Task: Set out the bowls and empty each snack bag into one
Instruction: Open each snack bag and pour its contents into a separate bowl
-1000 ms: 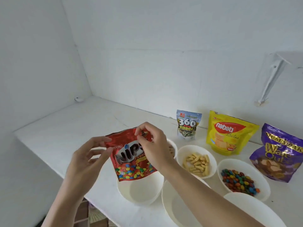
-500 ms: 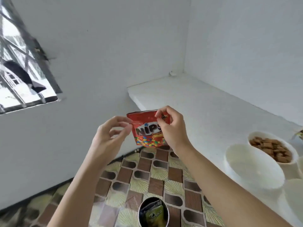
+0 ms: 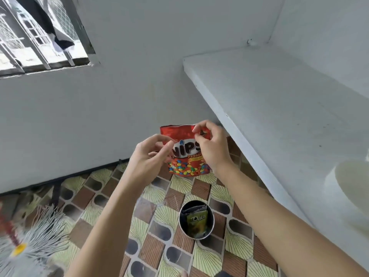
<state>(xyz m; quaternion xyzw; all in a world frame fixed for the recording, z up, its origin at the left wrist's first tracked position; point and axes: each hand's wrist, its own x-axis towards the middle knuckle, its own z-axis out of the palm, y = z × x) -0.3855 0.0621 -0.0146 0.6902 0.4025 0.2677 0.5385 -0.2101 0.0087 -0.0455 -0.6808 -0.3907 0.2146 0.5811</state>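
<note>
head view, looking down past the end of a white table [image 3: 279,108] to a patterned tile floor [image 3: 163,198].

a red snack bag [image 3: 186,154] printed with coloured candies is held upright in the air. it is off the table, over the floor, and a little beyond a small round bin [image 3: 196,221].

the right hand [image 3: 211,150] pinches the bag's top right corner between thumb and fingers. the left hand [image 3: 148,158] sits at the bag's left edge with its fingers [image 3: 169,143] curled, thumb close to forefinger. i cannot tell whether they grip the bag or only hover in front of it.

progress, as a judgement: the bag's top edge looks uneven, as if torn open, and the bag hangs fairly flat. it may be emptied and bound for the bin, or only just opened, and nothing visible settles which. a green packet [image 3: 196,219] already stands in the bin, which suggests at least one bag is finished.

one pale bowl [image 3: 351,188] shows on the table at the right edge, so some setting out is done.

hidden or unclear: the bowl is cut off and blurred, so its contents cannot be seen. any other bowls and bags lie outside the frame. the bag's mouth faces away, so what remains inside is unknown. a blurred, feathery grey object [image 3: 38,240] fills the lower left corner.
</note>
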